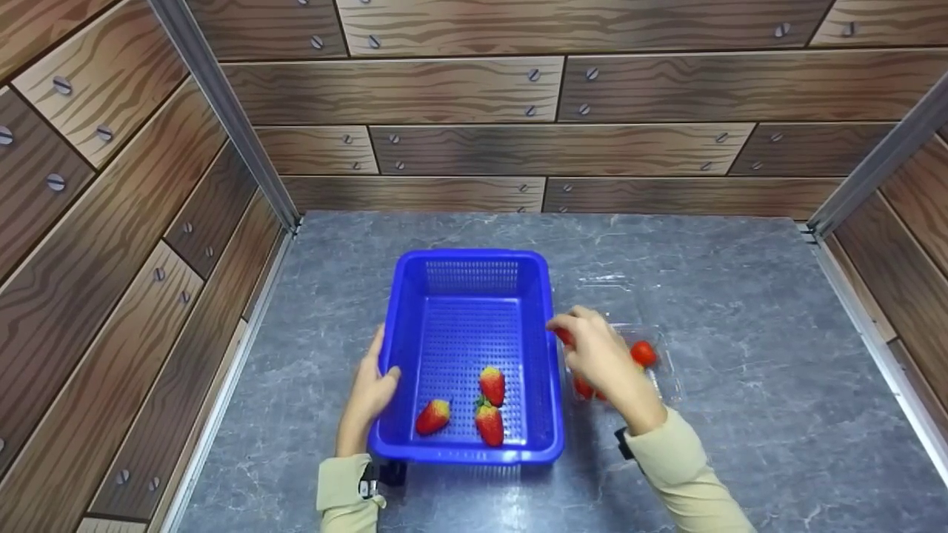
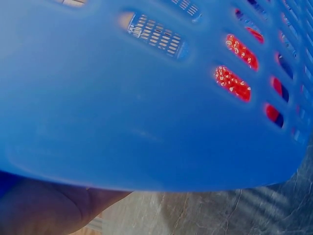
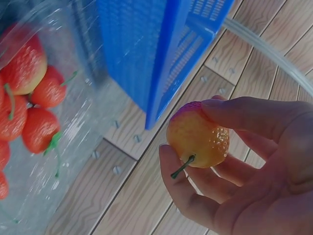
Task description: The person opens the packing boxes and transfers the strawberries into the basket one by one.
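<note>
A blue plastic basket (image 1: 474,326) with slotted walls stands in front of me. My left hand (image 1: 374,389) grips its left side, thumb over the rim and fingers outside. Three strawberries (image 1: 432,417) lie at the near end of the basket; red patches of them show through its slots in the left wrist view. Just off the basket's right rim, my right hand (image 1: 596,348) pinches a small red-and-yellow apple (image 3: 198,137) with a dark stem, between thumb and fingers. Below that hand is a clear plastic box (image 1: 672,381) holding several red fruits (image 3: 41,129) with green stems.
Grey marbled tabletop (image 1: 778,370) lies under everything. Wood-patterned walls (image 1: 474,148) enclose the back and both sides, with metal rails (image 1: 244,133) at the corners. The plastic box stands close to the basket's right side, partly covered by my right hand and forearm.
</note>
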Tool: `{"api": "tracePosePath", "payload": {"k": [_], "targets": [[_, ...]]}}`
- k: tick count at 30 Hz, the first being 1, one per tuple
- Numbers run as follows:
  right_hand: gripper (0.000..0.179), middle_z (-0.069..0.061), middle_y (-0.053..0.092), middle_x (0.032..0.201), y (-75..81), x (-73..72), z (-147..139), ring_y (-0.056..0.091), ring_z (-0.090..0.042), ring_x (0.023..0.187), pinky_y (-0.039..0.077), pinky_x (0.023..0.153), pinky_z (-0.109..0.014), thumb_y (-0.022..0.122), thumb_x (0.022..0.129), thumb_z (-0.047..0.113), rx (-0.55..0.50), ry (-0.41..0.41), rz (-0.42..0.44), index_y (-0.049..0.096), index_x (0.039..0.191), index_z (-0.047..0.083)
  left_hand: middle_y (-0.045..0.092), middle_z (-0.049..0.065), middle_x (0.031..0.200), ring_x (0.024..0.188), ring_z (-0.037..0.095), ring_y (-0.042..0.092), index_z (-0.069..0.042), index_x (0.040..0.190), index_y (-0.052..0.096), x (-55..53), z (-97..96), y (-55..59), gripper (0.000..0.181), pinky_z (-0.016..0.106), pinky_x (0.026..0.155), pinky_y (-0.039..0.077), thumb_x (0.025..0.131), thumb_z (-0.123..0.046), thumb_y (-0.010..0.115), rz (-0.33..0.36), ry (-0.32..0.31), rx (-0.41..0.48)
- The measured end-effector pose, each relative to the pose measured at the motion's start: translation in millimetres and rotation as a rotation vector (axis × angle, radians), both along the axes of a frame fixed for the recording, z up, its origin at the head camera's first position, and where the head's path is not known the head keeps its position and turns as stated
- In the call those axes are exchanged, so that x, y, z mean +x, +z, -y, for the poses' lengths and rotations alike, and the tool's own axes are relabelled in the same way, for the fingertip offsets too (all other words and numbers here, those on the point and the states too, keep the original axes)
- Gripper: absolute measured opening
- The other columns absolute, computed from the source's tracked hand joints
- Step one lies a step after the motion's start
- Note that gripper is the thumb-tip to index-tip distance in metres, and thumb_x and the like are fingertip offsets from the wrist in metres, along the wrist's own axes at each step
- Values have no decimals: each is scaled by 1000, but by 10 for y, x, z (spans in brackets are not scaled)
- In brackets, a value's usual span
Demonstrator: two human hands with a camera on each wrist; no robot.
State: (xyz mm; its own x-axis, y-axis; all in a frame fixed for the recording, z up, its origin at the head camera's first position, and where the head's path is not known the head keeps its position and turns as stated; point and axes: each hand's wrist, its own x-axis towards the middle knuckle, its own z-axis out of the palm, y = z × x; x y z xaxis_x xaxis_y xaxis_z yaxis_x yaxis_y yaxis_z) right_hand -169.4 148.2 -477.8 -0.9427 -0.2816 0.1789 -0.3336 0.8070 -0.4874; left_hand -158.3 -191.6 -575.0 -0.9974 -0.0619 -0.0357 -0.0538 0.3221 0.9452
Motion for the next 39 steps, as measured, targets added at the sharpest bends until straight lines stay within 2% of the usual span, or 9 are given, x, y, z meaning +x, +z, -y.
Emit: {"api": "tracePosePath", "payload": {"k": [9,21,23,28,32,35,39], "targets": [[38,-9,65,97,-71,-59,332,61,-32,92,55,78,-49,65,73,-13,24,94,-19,76,104,8,25,25,158,139,46,33,-3,157,22,-6,-11,6,79,57,114,29,84,14,48,-10,-7,40],[36,-12,68,94,-404,-277,561,60,-34,82,55,74,-46,68,73,-12,25,303,-106,73,106,3,28,25,157,138,45,35,-5,157,23,3,-11,-4,79,56,114,29,85,13,49,-1,2,30],[37,-12,67,92,-462,-329,575,60,-33,80,55,73,-46,69,71,-11,30,320,-112,72,106,2,28,25,157,138,45,35,-5,157,23,5,-6,2,79,56,115,28,85,13,49,0,4,29],[38,-12,66,88,-588,-419,583,60,-28,76,56,72,-43,71,72,-10,14,342,-57,70,108,0,26,25,158,139,45,34,-4,157,23,-1,-4,5,80,55,115,28,84,13,49,-3,4,38],[37,-14,67,92,-679,-456,596,63,-28,80,57,76,-43,73,74,-7,9,363,-25,70,110,-1,25,24,158,140,44,33,-4,157,24,-5,-2,-6,79,55,115,27,84,13,49,1,8,32],[36,-14,67,93,-739,-474,614,64,-31,83,58,76,-45,75,75,-6,47,377,-45,69,110,-1,25,24,159,140,45,32,-4,157,23,-6,-4,-5,79,56,115,27,84,13,49,1,7,24],[30,-11,63,87,-799,-489,644,63,-34,78,56,67,-48,76,74,-3,127,396,-105,69,102,3,27,26,157,138,45,36,-2,157,22,-11,-7,-8,80,55,114,29,83,13,49,-16,2,15]]}}
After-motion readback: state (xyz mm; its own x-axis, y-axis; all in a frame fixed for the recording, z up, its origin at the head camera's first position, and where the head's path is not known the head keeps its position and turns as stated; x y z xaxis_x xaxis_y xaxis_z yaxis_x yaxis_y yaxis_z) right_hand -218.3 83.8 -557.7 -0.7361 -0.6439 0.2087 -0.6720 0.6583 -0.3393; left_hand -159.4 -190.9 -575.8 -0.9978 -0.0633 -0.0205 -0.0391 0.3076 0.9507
